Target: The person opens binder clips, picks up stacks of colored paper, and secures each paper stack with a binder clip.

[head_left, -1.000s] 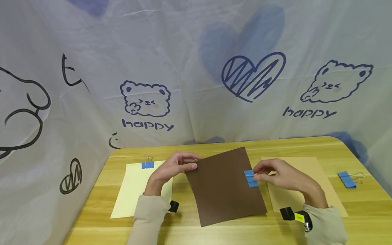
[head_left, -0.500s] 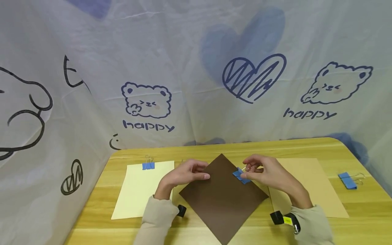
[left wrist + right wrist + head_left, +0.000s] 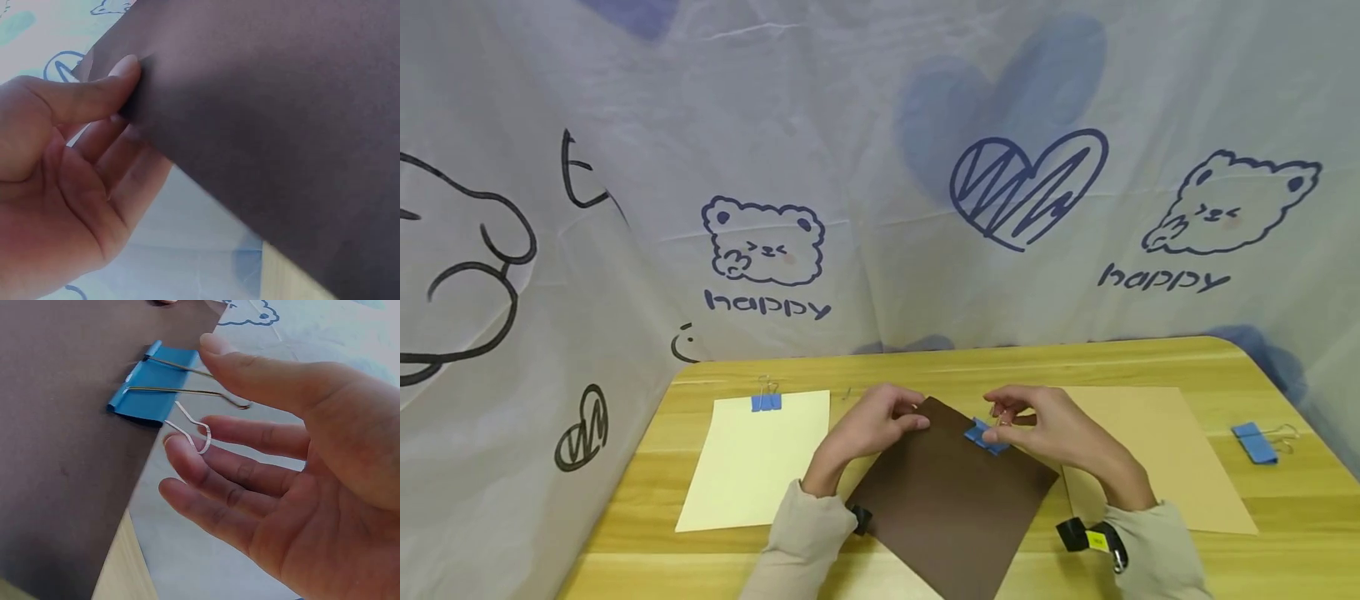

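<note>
A dark brown sheet of paper [image 3: 955,500] is held up at a tilt above the table, one corner pointing toward the wall. My left hand [image 3: 874,425] pinches it at its left edge near that top corner; the left wrist view shows the thumb on the front face and the fingers behind [image 3: 119,156]. A blue binder clip [image 3: 987,437] straddles the upper right edge. My right hand [image 3: 1037,423] holds the clip by its wire handles, and in the right wrist view the thumb lies over one handle of the clip [image 3: 156,381] with fingers by the other.
On the left lies a pale yellow sheet [image 3: 752,467] with a blue binder clip [image 3: 767,402] on its top edge. To the right lies a tan sheet [image 3: 1157,458], with a loose blue binder clip [image 3: 1255,443] beyond it. A printed cloth [image 3: 880,167] hangs behind the wooden table [image 3: 647,500].
The brown sheet has turned, its clipped edge swinging from the right side to the upper right. Both hands have come closer together, the left moving right and the right moving slightly left.
</note>
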Demonstrator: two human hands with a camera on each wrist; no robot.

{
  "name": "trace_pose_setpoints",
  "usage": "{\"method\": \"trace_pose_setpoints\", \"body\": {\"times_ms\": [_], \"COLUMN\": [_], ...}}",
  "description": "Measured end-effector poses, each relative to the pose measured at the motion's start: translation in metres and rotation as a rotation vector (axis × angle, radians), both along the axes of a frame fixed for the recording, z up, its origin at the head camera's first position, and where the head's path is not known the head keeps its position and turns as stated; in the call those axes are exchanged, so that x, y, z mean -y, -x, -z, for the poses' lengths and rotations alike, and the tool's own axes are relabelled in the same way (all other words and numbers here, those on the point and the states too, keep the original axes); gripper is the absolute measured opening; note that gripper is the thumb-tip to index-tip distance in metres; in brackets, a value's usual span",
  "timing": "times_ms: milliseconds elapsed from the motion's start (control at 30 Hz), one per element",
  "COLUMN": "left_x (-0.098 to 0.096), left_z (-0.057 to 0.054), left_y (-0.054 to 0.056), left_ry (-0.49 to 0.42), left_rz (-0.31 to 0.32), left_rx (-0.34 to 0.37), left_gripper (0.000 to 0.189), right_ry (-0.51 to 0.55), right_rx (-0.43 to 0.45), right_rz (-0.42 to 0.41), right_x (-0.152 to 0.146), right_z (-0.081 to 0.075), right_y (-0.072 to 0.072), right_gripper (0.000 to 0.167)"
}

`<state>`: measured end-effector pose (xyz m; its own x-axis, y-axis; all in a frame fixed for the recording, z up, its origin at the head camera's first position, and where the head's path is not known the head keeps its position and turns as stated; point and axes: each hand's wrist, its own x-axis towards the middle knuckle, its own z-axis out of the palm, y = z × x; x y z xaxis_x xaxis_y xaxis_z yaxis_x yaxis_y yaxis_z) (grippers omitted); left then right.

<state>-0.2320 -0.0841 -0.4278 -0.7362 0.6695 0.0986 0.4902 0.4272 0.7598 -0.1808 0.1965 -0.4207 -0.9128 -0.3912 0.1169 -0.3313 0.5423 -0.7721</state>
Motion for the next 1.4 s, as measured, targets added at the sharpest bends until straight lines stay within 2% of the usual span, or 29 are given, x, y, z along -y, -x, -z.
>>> {"method": "trace_pose_setpoints", "body": {"times_ms": [133, 267, 367, 467, 567, 667, 733, 867, 967, 1100, 1200, 1333, 1367, 1400], "left_x": [0.003, 0.011, 0.017, 0.022, 0.027, 0.03, 0.031, 0.034, 0.036, 0.038, 0.039, 0.04, 0.041, 0.041], "left_z": [0.004, 0.009, 0.013, 0.018, 0.022, 0.027, 0.03, 0.035, 0.038, 0.041, 0.044, 0.045, 0.045, 0.045], "left_y": [0.005, 0.011, 0.015, 0.018, 0.02, 0.022, 0.024, 0.026, 0.027, 0.028, 0.029, 0.028, 0.028, 0.028], "left_ry": [-0.021, -0.038, -0.039, -0.044, -0.053, -0.067, -0.077, -0.101, -0.101, -0.078, -0.043, 0.02, 0.042, 0.066], "left_rz": [-0.044, -0.116, -0.168, -0.236, -0.302, -0.345, -0.364, -0.376, -0.406, -0.444, -0.453, -0.459, -0.463, -0.465], "left_rx": [0.019, 0.058, 0.081, 0.104, 0.114, 0.126, 0.127, 0.161, 0.179, 0.199, 0.19, 0.128, 0.115, 0.101], "left_gripper": [0.027, 0.008, 0.007, 0.016, 0.023, 0.019, 0.019, 0.009, 0.012, 0.033, 0.036, 0.014, 0.014, 0.024], "right_ry": [-0.015, -0.055, -0.086, -0.105, -0.113, -0.107, -0.096, -0.101, -0.115, -0.117, -0.104, -0.102, -0.108, -0.114], "right_rx": [-0.012, -0.04, -0.076, -0.142, -0.252, -0.353, -0.39, -0.397, -0.399, -0.418, -0.435, -0.379, -0.357, -0.332], "right_rz": [0.032, 0.079, 0.125, 0.182, 0.273, 0.386, 0.453, 0.547, 0.59, 0.638, 0.695, 0.79, 0.814, 0.837], "right_x": [-0.007, -0.021, -0.031, -0.042, -0.053, -0.068, -0.08, -0.105, -0.119, -0.132, -0.142, -0.162, -0.167, -0.172], "right_z": [0.001, -0.002, -0.007, -0.009, -0.006, -0.001, 0.004, 0.013, 0.019, 0.025, 0.027, 0.031, 0.032, 0.033], "right_y": [-0.001, -0.002, -0.003, -0.003, -0.002, -0.001, -0.001, -0.004, -0.004, -0.006, -0.01, -0.021, -0.024, -0.028], "right_gripper": [0.06, 0.056, 0.054, 0.054, 0.05, 0.047, 0.046, 0.047, 0.047, 0.044, 0.041, 0.041, 0.042, 0.043]}}
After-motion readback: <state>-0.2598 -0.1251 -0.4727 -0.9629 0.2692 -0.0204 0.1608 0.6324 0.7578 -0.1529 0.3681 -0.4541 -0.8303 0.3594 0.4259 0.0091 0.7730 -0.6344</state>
